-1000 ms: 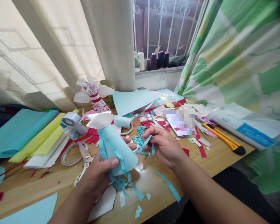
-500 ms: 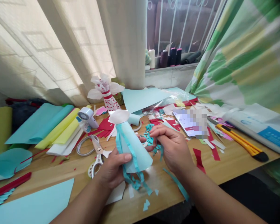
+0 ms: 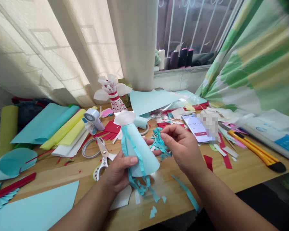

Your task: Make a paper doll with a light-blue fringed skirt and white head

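The left hand [image 3: 117, 173] is wrapped around a blue paper cone [image 3: 145, 154], with its thumb on the front and some fingertips poking out past the right side. The cone is held above the tabletop [image 3: 59, 171], between the two hands. It leans: the small end, with its white paper top [image 3: 125, 118], points up and to the left, and the wide end points down and to the right. A thin blue strip [image 3: 137, 153] runs down it the long way. The right hand [image 3: 182, 146] is to the right of the cone, near it but not touching. Its finger and thumb tips are close together, but I cannot tell if they pinch anything. Blue scraps [image 3: 157, 139] lie by those fingertips.
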The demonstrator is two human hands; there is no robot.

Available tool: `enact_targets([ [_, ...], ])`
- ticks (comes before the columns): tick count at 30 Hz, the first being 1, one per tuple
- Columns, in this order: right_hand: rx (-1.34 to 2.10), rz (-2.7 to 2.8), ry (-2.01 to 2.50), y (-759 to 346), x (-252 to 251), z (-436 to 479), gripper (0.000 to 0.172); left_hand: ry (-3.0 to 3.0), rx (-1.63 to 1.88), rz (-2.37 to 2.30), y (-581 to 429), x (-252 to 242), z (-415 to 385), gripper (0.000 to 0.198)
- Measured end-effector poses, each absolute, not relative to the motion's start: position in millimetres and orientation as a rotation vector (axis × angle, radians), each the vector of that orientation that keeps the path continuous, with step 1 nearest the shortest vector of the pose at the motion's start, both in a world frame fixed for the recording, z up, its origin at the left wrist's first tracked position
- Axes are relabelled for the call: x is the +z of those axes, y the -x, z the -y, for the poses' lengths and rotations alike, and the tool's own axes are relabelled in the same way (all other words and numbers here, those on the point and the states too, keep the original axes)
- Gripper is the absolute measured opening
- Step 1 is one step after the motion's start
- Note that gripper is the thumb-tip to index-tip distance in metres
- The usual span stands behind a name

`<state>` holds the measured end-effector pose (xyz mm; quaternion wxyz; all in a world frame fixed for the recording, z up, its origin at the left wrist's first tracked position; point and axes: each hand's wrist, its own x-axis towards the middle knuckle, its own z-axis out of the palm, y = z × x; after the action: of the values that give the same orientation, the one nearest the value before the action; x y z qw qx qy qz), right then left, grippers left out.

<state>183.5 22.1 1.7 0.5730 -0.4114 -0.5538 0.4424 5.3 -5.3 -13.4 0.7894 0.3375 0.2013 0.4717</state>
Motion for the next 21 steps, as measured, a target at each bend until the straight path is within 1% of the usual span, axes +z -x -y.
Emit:
enact_targets([
  [9, 1.313, 1.195, 0.877, -179.6, 0.6, -19.1, 0.008, -0.730, 1.034, -0.433, -4.6, -13.9, 5.8, 0.049],
  [16, 1.175, 1.341, 0.976, -183.9, -8.1, -13.1, 0.009, -0.705, 1.108, -0.424, -0.4, -13.6, 4.5, 0.051],
  [21, 1.148, 1.386, 1.021, -184.5, -12.9, -11.6, 0.009, -0.726, 1.110, -0.411, 0.3, -15.5, 5.3, 0.049],
])
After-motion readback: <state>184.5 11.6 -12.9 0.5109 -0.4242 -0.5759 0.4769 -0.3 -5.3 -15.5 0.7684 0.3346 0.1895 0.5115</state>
